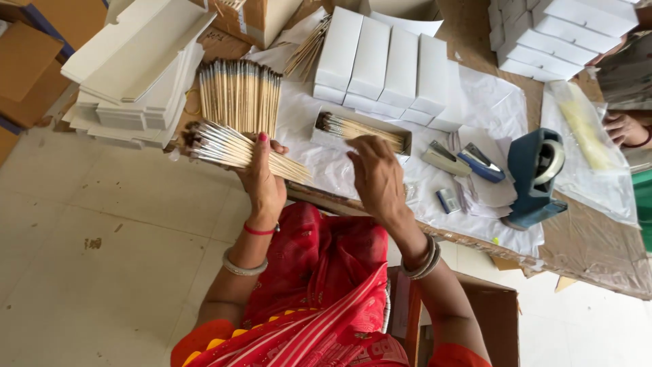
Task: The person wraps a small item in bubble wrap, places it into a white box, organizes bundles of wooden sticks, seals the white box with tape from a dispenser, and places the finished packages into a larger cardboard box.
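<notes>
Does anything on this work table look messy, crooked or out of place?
Nothing looks spilled or broken. The left hand holds a fanned bundle of thin wooden-handled brushes, splayed rather than even. The right hand hovers by the open white cardboard box, where brushes lie slightly askew. The white paper sheet covering the table is wrinkled.

A pale tiled floor [102, 224] (slightly stained) lies beside a brown worktable [598, 251] under soft, even light.
</notes>
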